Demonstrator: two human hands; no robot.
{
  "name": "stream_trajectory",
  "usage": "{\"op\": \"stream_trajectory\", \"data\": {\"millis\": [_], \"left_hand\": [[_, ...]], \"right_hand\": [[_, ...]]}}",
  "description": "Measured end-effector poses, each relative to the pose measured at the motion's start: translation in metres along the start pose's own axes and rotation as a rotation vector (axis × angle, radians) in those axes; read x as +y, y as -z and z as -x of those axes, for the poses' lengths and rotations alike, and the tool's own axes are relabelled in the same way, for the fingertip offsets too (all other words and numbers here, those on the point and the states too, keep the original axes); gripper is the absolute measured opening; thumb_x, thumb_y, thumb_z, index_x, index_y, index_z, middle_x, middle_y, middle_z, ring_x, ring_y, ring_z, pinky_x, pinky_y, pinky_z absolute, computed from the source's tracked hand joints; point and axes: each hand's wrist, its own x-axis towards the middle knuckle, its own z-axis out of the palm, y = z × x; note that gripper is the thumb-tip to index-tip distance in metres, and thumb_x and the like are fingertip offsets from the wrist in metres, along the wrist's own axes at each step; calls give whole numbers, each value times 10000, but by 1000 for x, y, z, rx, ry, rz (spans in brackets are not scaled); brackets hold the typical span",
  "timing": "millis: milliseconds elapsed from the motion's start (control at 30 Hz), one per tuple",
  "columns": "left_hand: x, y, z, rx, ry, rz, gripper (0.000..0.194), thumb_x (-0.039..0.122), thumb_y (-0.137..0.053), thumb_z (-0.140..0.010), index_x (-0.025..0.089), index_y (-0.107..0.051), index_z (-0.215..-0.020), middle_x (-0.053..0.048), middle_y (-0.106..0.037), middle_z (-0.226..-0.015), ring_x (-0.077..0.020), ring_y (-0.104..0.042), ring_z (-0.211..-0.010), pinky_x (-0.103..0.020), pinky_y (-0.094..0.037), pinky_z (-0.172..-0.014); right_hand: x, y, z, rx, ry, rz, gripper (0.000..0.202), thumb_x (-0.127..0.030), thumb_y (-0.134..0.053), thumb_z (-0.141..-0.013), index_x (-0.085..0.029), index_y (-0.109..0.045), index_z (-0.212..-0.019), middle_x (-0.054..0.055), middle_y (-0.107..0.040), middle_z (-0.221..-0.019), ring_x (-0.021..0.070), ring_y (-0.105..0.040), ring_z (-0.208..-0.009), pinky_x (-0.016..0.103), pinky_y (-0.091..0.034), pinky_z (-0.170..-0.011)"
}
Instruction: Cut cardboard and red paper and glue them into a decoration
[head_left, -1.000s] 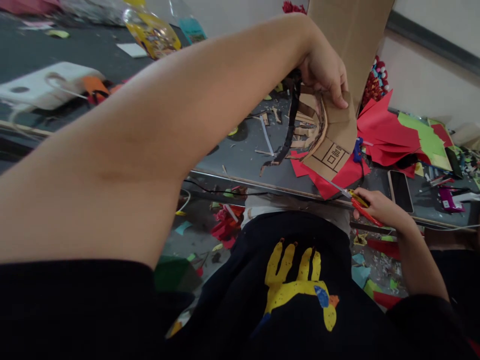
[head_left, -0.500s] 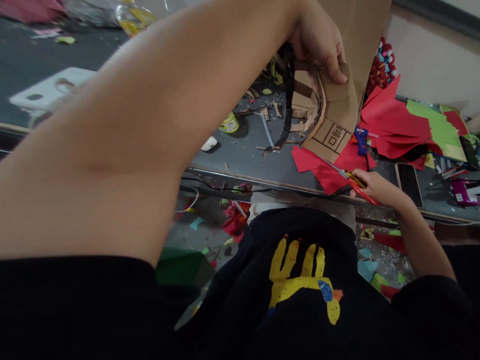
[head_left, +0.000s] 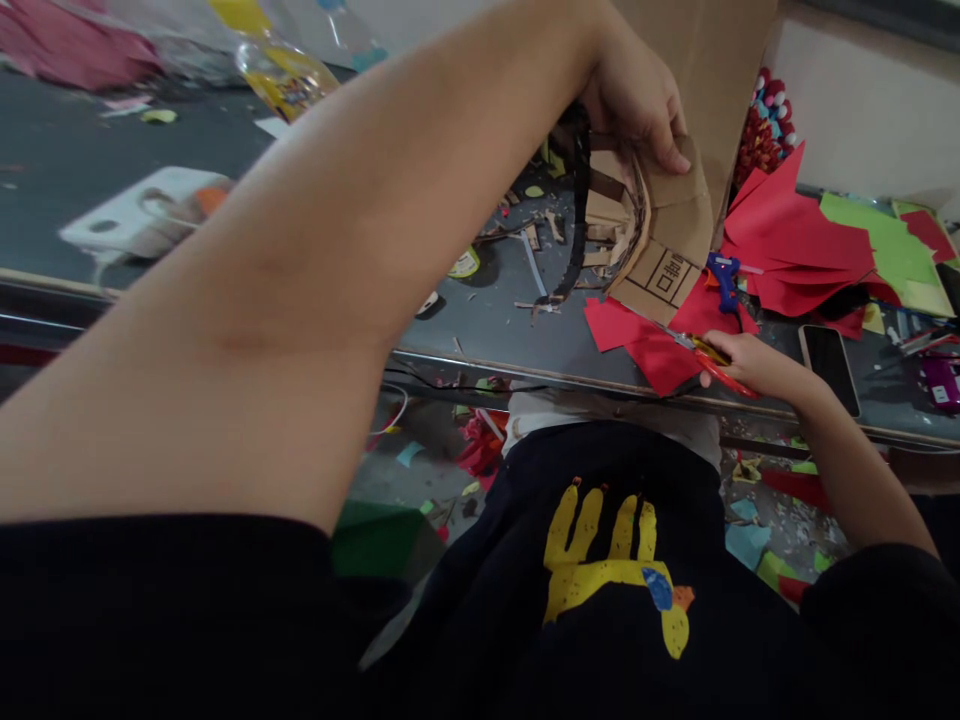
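My left hand [head_left: 640,105] grips the upper edge of a curved cardboard piece [head_left: 679,215], thumb on its outer face. The piece bends round, with cut cardboard tabs on its inner side and a black strip [head_left: 577,205] at its left. Printed dark characters show near its lower end. In my right hand [head_left: 750,362] is a pair of scissors [head_left: 709,362] with red and yellow handles. Their blades point up and left to the lower edge of the cardboard; whether they bite into it I cannot tell. Red paper [head_left: 652,350] lies beneath.
A blue glue gun [head_left: 724,280] and a phone [head_left: 829,370] lie right of the cardboard. Red sheets [head_left: 810,240] and green sheets [head_left: 877,240] are piled behind. A white power strip [head_left: 135,215] and a yellow-capped bottle [head_left: 281,75] stand at left. Scraps litter the table and floor.
The view has shifted slightly, so more of the bottle and power strip shows at left. The scissors have moved slightly up towards the cardboard's lower edge, their handles closer together. My left hand keeps its grip.
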Motion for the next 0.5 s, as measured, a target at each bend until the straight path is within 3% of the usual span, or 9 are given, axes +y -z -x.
{"op": "stream_trajectory", "data": {"millis": [233, 500], "left_hand": [[4, -2, 0, -23, -56, 3, 1033, 805, -603, -324, 555, -425, -1310, 210, -540, -1305, -248, -306, -1397, -439, -407, -993], [5, -5, -4, -56, -128, 22, 750, 767, -620, -327, 592, -609, -1056, 246, -583, -1224, -206, -288, -1403, -397, -409, -974]], "right_hand": [[0, -2, -2, -4, -6, 1, 226, -373, -484, -860, -205, -555, -993, 39, -730, -815, 178, -647, -742, 279, -437, -679], [-3, -3, -4, -20, -35, -55, 322, -356, -466, -861, -177, -566, -1110, 49, -729, -816, 168, -634, -708, 271, -440, -644]]}}
